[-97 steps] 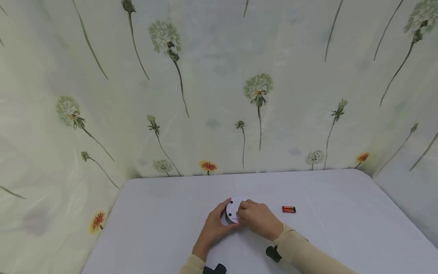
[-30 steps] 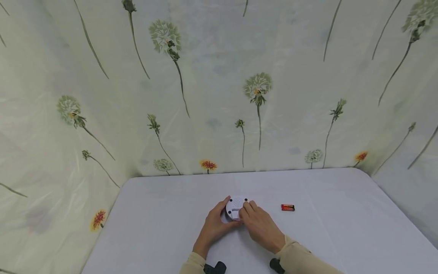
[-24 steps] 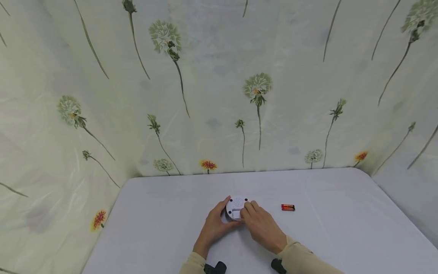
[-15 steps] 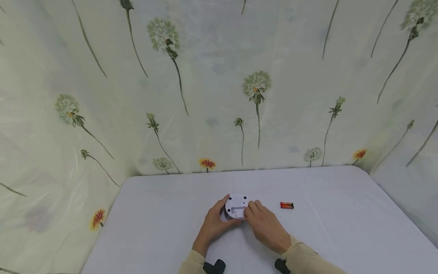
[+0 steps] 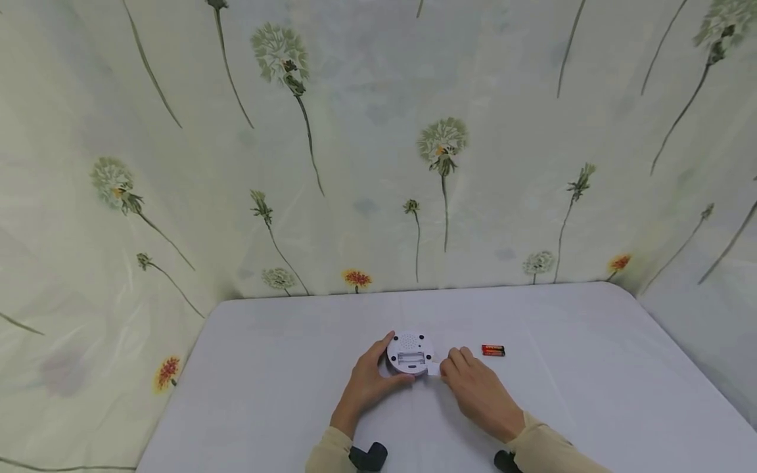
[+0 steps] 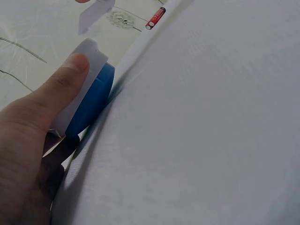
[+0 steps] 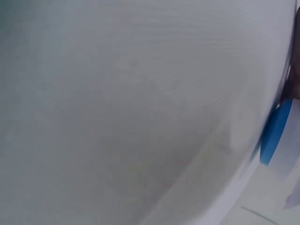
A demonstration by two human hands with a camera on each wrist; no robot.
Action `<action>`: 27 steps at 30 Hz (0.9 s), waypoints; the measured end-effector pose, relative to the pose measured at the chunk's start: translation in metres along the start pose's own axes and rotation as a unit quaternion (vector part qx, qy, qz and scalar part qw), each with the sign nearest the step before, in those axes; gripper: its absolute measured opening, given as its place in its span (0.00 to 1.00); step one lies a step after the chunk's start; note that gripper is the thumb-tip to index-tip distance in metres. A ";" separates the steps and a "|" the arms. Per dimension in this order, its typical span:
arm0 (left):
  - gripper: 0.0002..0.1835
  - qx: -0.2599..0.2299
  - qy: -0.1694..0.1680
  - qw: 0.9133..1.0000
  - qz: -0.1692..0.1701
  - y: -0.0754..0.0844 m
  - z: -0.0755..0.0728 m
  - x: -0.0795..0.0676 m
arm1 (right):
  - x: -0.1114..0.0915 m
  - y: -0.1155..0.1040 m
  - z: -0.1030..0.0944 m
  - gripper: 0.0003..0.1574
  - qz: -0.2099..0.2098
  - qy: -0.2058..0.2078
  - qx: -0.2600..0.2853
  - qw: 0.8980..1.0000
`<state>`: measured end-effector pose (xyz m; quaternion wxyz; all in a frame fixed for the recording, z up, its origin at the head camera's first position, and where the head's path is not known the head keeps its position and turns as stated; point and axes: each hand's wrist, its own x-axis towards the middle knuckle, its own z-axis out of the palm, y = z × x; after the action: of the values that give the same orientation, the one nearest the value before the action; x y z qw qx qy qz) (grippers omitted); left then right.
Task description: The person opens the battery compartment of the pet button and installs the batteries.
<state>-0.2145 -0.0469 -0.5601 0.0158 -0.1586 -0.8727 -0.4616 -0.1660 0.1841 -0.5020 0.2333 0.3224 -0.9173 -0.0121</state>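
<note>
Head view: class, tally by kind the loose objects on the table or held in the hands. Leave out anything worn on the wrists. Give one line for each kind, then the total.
Round device, held by the left hand: 1
Small white cover, pinched by the right hand: 1
Batteries, side by side: 2
Total: 4

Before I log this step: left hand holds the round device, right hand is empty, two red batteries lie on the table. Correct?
The right hand is not empty: it pinches a white cover, as the head view shows. The left hand does hold the round device, and two red batteries lie on the table.
</note>
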 end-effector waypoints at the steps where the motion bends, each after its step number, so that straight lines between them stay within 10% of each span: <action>1: 0.54 0.000 0.000 1.000 -0.002 0.000 0.000 0.000 | -0.002 0.001 -0.001 0.26 0.002 -0.001 0.000 1.000; 27: 0.53 -0.003 -0.009 1.000 -0.003 0.006 -0.005 -0.002 | -0.048 0.034 -0.002 0.32 -0.003 0.046 -0.028 0.999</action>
<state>-0.2110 -0.0485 -0.5524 0.0057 -0.1604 -0.8717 -0.4631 -0.1524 0.2398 -0.5141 0.2839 0.3190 -0.9039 -0.0237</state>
